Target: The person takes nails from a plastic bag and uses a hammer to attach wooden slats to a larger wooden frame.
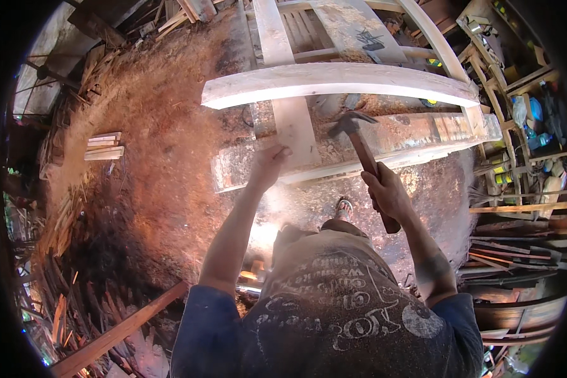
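Observation:
My right hand (388, 194) is closed round the wooden handle of a claw hammer (365, 148), whose dark metal head is raised over a thick wooden beam (416, 135). My left hand (269, 166) is closed in a pinch beside a pale upright board (293, 129). A small, thin, dark nail (281, 152) shows at its fingertips. The pale board crosses the near beam and passes under a long, pale, slightly curved plank (340, 80). This plank lies farther off than both hands.
Several loose dark nails (370, 41) lie on a wide board (353, 25) of the frame. Short pale offcuts (104, 146) sit on the dirt floor at left. A reddish beam (120, 327) slants at lower left. Shelves with bottles (537, 138) and stacked timber (516, 252) line the right.

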A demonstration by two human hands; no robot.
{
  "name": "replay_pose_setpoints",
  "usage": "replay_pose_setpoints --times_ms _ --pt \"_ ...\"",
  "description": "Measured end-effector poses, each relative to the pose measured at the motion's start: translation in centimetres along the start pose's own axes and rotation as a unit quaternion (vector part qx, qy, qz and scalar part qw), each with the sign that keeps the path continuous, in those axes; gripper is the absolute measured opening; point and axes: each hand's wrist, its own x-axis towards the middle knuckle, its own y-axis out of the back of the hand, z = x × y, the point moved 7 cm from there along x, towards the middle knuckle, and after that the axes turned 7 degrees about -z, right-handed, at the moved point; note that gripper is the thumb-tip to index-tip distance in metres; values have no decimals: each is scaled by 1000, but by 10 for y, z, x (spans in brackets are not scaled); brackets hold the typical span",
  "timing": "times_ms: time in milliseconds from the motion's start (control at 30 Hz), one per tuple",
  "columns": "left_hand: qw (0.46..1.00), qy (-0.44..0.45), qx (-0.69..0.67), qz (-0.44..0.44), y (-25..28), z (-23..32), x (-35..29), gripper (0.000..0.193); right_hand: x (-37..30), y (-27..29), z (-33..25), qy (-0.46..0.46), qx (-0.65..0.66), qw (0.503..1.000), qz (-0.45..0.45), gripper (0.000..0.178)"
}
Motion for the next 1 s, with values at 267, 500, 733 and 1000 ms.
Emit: replay_pose_setpoints --times_ms 267,500,733,1000 --pt "999 -42 -9 28 0 -4 -2 22 -17 -27 -113 188 -228 955 -1 28" --pt "991 -128 -11 37 -3 7 0 21 6 -59 -95 88 -313 945 -44 27" --pt "995 -90 33 18 3 12 -3 17 -28 -47 -154 170 -241 955 23 27" --pt "991 -128 30 -7 7 10 -8 23 1 -61 -94 61 -330 942 -22 29"
